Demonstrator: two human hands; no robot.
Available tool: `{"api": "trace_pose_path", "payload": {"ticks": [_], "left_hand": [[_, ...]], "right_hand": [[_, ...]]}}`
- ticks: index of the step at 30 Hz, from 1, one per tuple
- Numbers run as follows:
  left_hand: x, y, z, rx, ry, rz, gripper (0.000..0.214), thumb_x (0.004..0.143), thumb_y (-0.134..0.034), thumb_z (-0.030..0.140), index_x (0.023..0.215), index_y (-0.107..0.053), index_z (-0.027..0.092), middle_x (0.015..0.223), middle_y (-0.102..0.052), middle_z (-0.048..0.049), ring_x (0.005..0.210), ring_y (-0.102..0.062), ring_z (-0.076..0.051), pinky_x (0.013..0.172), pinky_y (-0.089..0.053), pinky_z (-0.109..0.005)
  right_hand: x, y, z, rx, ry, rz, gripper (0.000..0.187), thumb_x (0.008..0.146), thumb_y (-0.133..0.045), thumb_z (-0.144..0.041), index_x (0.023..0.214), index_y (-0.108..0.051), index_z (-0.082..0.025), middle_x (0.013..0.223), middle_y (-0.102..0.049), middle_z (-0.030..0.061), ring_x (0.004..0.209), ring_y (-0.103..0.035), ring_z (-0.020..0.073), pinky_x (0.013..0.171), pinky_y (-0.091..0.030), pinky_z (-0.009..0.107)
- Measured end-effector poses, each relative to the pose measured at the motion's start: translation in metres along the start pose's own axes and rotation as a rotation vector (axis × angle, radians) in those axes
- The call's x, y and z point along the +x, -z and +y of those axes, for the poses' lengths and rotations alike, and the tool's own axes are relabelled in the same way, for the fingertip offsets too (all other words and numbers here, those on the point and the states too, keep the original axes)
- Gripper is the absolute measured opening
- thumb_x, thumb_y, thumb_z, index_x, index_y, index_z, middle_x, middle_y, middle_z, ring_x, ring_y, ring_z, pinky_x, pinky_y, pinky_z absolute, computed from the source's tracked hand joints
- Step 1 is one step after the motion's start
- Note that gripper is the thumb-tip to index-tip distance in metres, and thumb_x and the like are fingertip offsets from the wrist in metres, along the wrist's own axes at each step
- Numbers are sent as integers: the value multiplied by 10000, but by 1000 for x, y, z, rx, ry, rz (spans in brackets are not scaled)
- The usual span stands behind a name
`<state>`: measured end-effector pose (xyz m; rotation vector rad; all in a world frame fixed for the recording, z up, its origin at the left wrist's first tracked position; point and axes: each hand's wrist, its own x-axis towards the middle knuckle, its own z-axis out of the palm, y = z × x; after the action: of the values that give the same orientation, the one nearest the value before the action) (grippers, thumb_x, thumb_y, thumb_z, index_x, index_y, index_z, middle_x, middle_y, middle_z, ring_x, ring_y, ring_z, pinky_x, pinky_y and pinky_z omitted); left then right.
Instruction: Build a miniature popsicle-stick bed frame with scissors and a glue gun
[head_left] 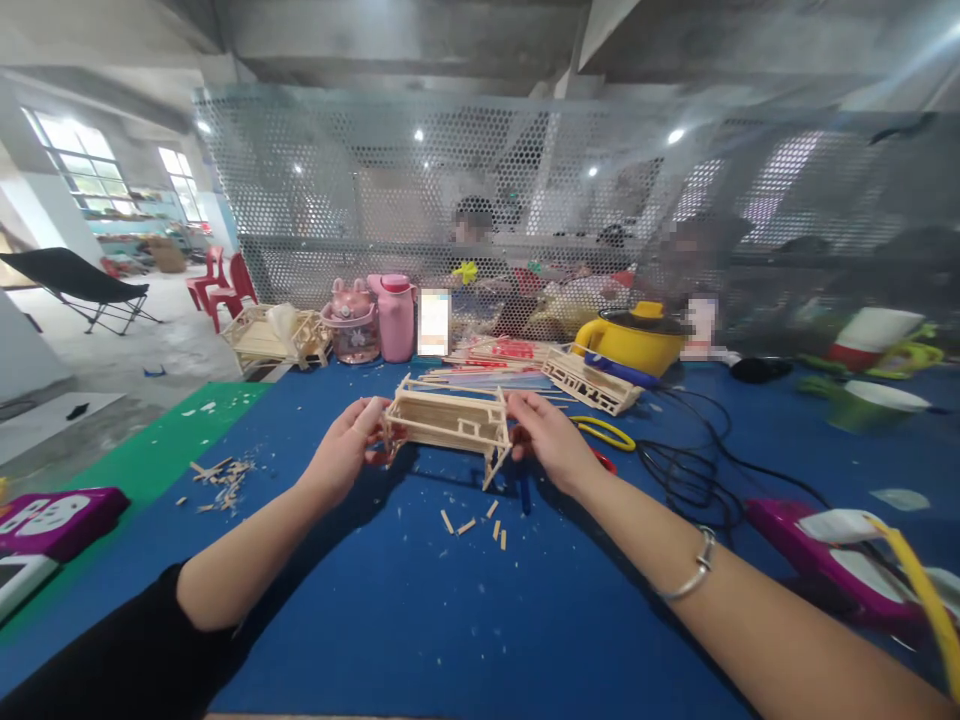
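Between my two hands is a small wooden stick frame [448, 420], a box-like model with legs and a small lattice on its side, raised just above the blue table. My left hand [349, 445] grips its left end, thumb on top and fingers around the edge. At the right end my right hand [551, 435] pinches the corner; its fingertips are partly hidden behind the frame. Several short cut stick pieces [469, 526] lie on the table below the frame. A blue pen-like tool [525, 490] and yellow-handled scissors [604, 433] rest near my right hand.
Behind the frame lie bundled sticks [502, 375] and another stick model [589, 378]. A yellow pot [634, 342], a pink jug [396, 318] and a tissue holder [276, 335] stand farther back. Black cable [690, 460] coils at right, near a purple power strip [840, 560]. A perforated screen [315, 200] borders the table.
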<state>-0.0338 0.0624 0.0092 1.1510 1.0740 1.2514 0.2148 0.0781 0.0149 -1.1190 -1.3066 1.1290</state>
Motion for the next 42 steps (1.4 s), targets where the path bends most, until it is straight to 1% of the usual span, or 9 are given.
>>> {"api": "trace_pose_path", "payload": {"ticks": [6,11,15,19,24,29,33,37,42], "left_hand": [[-7,2,-9,215,-179,172,441,767,-493,603,972,-578,222,906,-611,-50,889,-568,-200,552,-513,-239],[-12,-2,-12,288,-219,154,426,773,-501,586,1001,-624,247,930,-645,-47,834,-568,-190,600,-488,-249],[-9,-5,-13,358,-228,155,412,794,-496,559,1034,-644,259,979,-665,-46,893,-578,-200,700,-468,-266],[5,-5,-11,358,-212,164,442,809,-464,569,1022,-644,227,965,-669,-64,901,-594,-210,749,-474,-299],[24,3,-13,193,-135,93,520,764,-493,618,982,-638,169,939,-663,-95,880,-615,-220,722,-513,-316],[21,16,-21,81,-195,46,577,761,-467,646,1062,-633,183,1092,-649,-109,980,-609,-225,841,-497,-338],[11,9,-20,245,-292,-26,417,785,-544,506,1067,-648,217,1123,-650,-82,1023,-594,-225,919,-439,-337],[22,1,-19,460,-307,114,239,735,-627,305,954,-677,225,924,-702,-58,870,-627,-222,811,-460,-316],[67,8,-19,167,-188,89,228,672,-673,262,881,-664,173,849,-700,-77,799,-639,-216,722,-492,-316]], "right_hand": [[-14,22,10,-312,160,114,291,788,-522,-421,981,-533,-203,749,-540,-3,558,-499,110,410,-397,207],[-22,18,7,-581,312,47,151,787,-502,-274,898,-569,-197,734,-581,7,652,-536,139,591,-444,258],[-30,12,1,-745,375,47,62,774,-469,-192,772,-528,-210,662,-561,-14,604,-514,131,583,-412,249],[-35,12,-2,-725,406,95,103,779,-469,-200,860,-529,-218,704,-587,-6,627,-544,140,598,-434,250],[-34,12,4,-728,378,81,165,767,-460,-188,915,-527,-217,740,-598,8,625,-556,142,595,-454,259],[-31,11,8,-717,368,100,208,746,-459,-178,944,-513,-213,749,-590,13,623,-552,138,584,-459,255],[-29,12,9,-733,342,54,156,751,-452,-192,885,-530,-212,734,-594,13,624,-552,141,580,-455,258],[-29,13,8,-771,320,7,116,762,-446,-205,828,-542,-212,697,-589,2,596,-546,138,567,-443,259],[-30,13,5,-731,333,96,273,749,-477,-206,1020,-507,-206,846,-597,31,604,-543,120,571,-465,248]]}}
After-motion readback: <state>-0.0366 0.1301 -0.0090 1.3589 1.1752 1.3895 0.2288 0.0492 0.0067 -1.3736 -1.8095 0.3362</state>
